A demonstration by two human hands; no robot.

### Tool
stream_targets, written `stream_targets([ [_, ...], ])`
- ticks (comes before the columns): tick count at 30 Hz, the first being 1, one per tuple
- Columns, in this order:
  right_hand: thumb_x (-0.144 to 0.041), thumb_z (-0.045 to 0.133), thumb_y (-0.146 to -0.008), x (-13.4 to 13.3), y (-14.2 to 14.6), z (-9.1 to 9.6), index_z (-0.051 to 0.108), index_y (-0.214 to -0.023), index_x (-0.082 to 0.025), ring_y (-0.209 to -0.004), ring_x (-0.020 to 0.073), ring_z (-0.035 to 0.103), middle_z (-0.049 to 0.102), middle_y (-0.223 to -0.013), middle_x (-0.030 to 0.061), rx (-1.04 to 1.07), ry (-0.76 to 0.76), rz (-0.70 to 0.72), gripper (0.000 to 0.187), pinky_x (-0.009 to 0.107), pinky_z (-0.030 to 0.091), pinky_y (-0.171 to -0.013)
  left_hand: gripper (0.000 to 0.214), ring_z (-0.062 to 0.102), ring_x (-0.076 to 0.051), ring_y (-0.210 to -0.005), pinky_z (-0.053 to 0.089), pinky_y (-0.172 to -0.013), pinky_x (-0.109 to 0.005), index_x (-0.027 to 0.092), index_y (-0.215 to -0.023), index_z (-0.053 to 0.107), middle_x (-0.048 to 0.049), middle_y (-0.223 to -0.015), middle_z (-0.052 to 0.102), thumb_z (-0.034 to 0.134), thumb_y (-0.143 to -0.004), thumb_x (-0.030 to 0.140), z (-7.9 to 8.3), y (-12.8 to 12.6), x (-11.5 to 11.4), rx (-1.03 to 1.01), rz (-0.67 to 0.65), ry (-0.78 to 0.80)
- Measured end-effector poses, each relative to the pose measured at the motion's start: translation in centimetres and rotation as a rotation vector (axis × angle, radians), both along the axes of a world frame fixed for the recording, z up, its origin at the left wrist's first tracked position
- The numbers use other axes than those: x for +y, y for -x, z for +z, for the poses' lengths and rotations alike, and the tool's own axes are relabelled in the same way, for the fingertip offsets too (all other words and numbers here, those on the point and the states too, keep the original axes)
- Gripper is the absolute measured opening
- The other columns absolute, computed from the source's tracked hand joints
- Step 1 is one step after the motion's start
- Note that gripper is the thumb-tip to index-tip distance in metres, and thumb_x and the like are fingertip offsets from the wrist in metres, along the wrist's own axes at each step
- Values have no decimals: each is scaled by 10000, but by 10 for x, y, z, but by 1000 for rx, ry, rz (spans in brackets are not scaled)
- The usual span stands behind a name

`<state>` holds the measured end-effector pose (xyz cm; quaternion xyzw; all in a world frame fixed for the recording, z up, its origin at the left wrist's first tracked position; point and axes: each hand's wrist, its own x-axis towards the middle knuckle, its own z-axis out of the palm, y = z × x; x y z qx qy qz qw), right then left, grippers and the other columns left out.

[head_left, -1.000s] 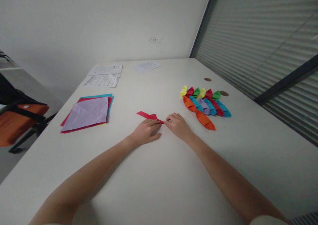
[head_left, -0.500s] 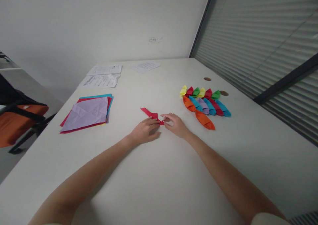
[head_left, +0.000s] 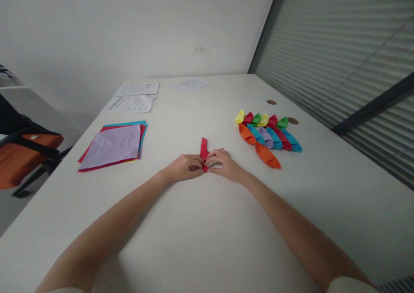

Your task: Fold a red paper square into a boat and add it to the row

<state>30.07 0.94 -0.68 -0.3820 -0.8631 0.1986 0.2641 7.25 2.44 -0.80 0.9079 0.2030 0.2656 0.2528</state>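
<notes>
A narrow folded strip of red paper (head_left: 203, 148) stands between my two hands near the middle of the white table (head_left: 207, 224), its far end pointing away from me. My left hand (head_left: 182, 167) pinches its near end from the left, fingers closed. My right hand (head_left: 224, 164) pinches the same end from the right, fingers closed too. The near end of the strip is hidden between my fingertips.
Several folded paper boats (head_left: 268, 133) in yellow, red, green, blue, purple and orange lie in rows to the right. A stack of coloured paper sheets (head_left: 114, 144) lies to the left. Printed white pages (head_left: 132, 100) sit at the far edge. An orange chair (head_left: 22, 155) stands beside the table.
The red strip has turned from lying flat and pointing left to pointing straight away from me. Both hands have closed in on its near end and pinch it.
</notes>
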Motion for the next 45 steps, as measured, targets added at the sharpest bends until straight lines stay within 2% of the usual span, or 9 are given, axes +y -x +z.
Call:
stream_targets([
  [4, -284, 738, -809, 1, -1, -1, 695, -937, -255, -1009, 215, 553, 680, -1039, 28, 21, 42, 37, 138, 395, 378, -934, 227, 667, -187, -1028, 509, -984, -345, 213, -988, 734, -88, -1085, 705, 536, -923, 303, 4, 1, -1, 96, -14, -129],
  [9, -193, 648, -851, 2, -4, -2, 677, -1052, -257, -1039, 225, 553, 687, -1069, 36, 30, 63, 32, 213, 410, 360, -954, 221, 584, -197, -1214, 335, -1149, -439, 246, -1032, 712, -56, -1213, 677, 537, -913, 306, 5, 5, -2, 193, -17, -247],
  [20, -157, 655, -847, 1, -5, -3, 695, -997, -249, -1015, 213, 538, 676, -1017, 30, 31, 41, 14, 181, 393, 367, -937, 271, 606, -195, -1175, 290, -1169, -432, 241, -1127, 669, -59, -1177, 689, 528, -915, 333, 6, 3, -10, 235, -67, -284],
  [25, -125, 663, -839, 5, -7, -10, 711, -942, -243, -987, 216, 535, 670, -989, 36, 33, 6, 43, 164, 392, 368, -911, 288, 584, -201, -1207, 269, -1181, -444, 230, -1134, 665, -74, -1201, 678, 527, -920, 365, 0, 2, -12, 227, -38, -358],
  [29, -140, 678, -837, 7, -10, -13, 709, -867, -245, -959, 214, 543, 675, -954, 26, 33, -25, 33, 113, 393, 363, -892, 326, 559, -229, -1232, 331, -1142, -444, 196, -1139, 672, -122, -1291, 617, 538, -905, 380, -1, 0, -14, 198, 9, -410],
  [32, -155, 692, -831, 7, -12, -14, 711, -858, -249, -964, 216, 542, 677, -949, 25, 27, -71, 15, 101, 392, 363, -886, 319, 574, -232, -1201, 349, -1127, -435, 183, -1124, 676, -110, -1220, 651, 542, -896, 362, 2, -2, -14, 201, 2, -436],
  [35, -159, 691, -832, 6, -12, -14, 714, -848, -243, -970, 217, 548, 676, -961, 30, 7, -131, -14, 89, 396, 351, -879, 294, 563, -228, -1223, 303, -1153, -449, 190, -1135, 663, -86, -1176, 681, 510, -908, 299, 3, -3, -16, 244, 1, -468],
  [40, -169, 681, -842, 4, -13, -11, 719, -822, -243, -953, 219, 553, 692, -951, 28, -25, -184, -71, 86, 404, 332, -856, 376, 513, -223, -1294, 241, -1180, -467, 195, -1277, 582, -91, -1269, 648, 473, -925, 265, 4, -2, -18, 297, 41, -479],
  [45, -200, 673, -857, 4, -15, -9, 734, -836, -270, -1081, 247, 532, 723, -1043, 17, -47, -198, -39, 95, 432, 320, -917, 376, 479, -227, -1335, 231, -1187, -472, 209, -1279, 588, -100, -1359, 591, 469, -933, 297, 4, -2, -15, 340, 29, -420],
])
